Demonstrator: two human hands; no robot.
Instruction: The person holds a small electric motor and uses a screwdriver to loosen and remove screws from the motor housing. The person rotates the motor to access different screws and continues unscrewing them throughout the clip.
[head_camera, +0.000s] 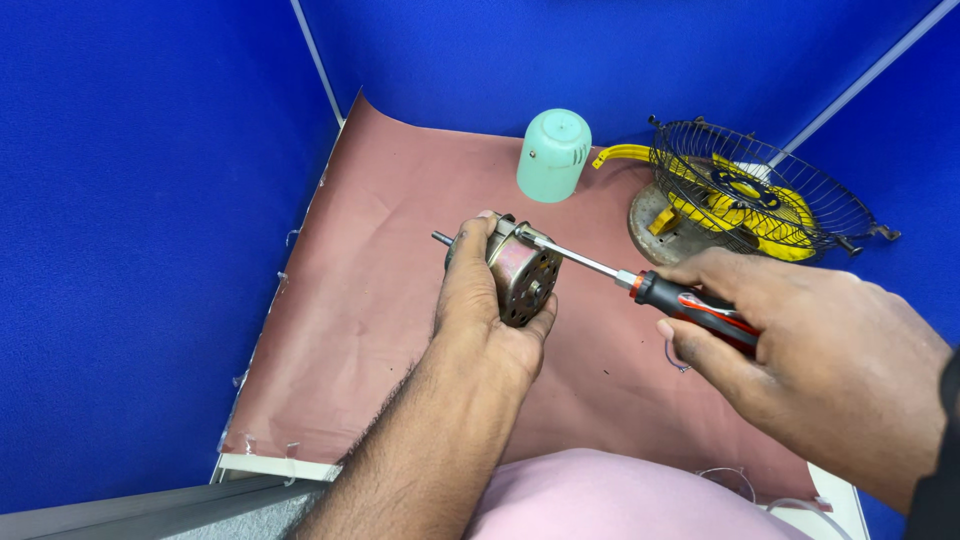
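Note:
My left hand grips a small metal fan motor above the brown table cover, its shaft sticking out to the left. My right hand holds a screwdriver with a black and red handle. The screwdriver's steel tip rests on the top edge of the motor housing.
A mint green plastic cover stands at the back of the brown sheet. A black wire fan guard lies at the back right over yellow fan blades and a round metal base. Blue partition walls enclose the table.

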